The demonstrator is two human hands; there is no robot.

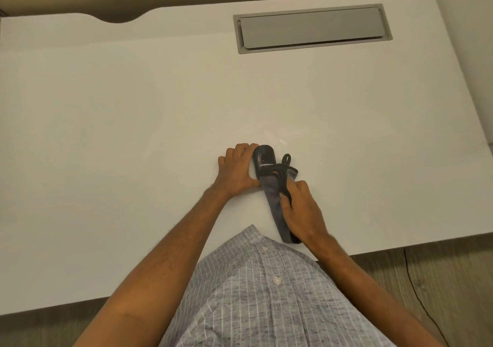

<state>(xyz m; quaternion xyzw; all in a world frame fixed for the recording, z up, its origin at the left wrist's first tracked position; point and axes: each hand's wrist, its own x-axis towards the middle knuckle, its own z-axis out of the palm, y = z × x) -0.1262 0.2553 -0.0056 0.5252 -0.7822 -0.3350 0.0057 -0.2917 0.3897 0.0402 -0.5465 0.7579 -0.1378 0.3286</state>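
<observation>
Left hand (pixel 237 170) is curled round the top of the dark gadget (pixel 262 157), pinning it to the bench (pixel 133 106) near the front edge. Its lower half sits in a grey pouch (pixel 272 200). Right hand (pixel 302 209) pinches the black drawstring (pixel 283 172) at the pouch mouth. Looks like bagging: brace with the left, seat the gadget fully, then pull the cord along the pouch, not sideways.

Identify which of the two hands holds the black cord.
The right hand pinches the black cord lying over the grey pouch; the left hand only holds the pouch's far end, beside the cord.
</observation>
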